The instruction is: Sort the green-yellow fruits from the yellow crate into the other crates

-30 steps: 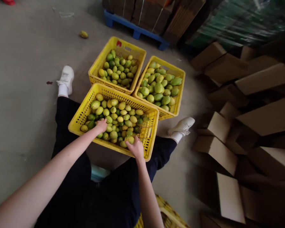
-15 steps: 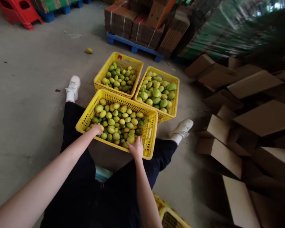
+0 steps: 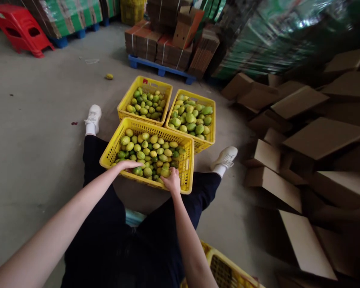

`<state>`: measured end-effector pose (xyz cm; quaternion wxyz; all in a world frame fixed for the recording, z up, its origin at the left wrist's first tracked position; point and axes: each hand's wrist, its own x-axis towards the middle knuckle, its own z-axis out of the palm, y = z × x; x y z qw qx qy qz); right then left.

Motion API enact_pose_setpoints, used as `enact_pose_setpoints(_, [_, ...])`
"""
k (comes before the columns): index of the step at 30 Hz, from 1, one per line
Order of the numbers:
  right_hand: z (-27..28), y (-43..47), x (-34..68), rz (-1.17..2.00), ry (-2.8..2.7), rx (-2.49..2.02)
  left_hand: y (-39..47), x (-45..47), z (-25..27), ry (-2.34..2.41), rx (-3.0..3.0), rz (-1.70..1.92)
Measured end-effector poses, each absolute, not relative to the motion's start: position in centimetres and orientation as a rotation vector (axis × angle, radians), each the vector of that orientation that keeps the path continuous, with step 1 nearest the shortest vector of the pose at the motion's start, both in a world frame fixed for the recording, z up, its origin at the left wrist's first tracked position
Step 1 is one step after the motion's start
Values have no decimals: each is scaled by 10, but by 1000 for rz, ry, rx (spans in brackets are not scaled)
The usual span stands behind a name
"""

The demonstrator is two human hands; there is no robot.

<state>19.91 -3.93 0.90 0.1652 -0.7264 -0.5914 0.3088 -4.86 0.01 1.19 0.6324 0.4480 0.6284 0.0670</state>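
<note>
both hands [image 3: 171, 182] rest on fruit [image 3: 151, 154] in crate [image 3: 114, 146].

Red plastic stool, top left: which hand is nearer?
Left. The left hand rests on the fruit at the near-left of the closest yellow crate, on the side toward the red plastic stool. The right hand is at the crate's near-right edge, farther away.

Three yellow plastic crates [image 3: 111, 150] full of green-yellow round fruits sit on the floor. One lone yellow fruit [image 3: 109, 76] lies apart. Two white shoes [image 3: 94, 116], one red plastic stool [image 3: 21, 28], one blue pallet [image 3: 159, 69].
</note>
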Motion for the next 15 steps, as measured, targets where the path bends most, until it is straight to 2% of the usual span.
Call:
enact_pose_setpoints(4, [22,-39,202,859,-1539,-1922,-3,-38,59,1233,919,404])
enact_pose_setpoints(9, [63,-53,194,1129,-1143,-1312,-24,-26,111,930,540,885])
enact_pose_setpoints(15, [123,-75,159,1370,-808,-823,-60,3,135,964,197,1038])
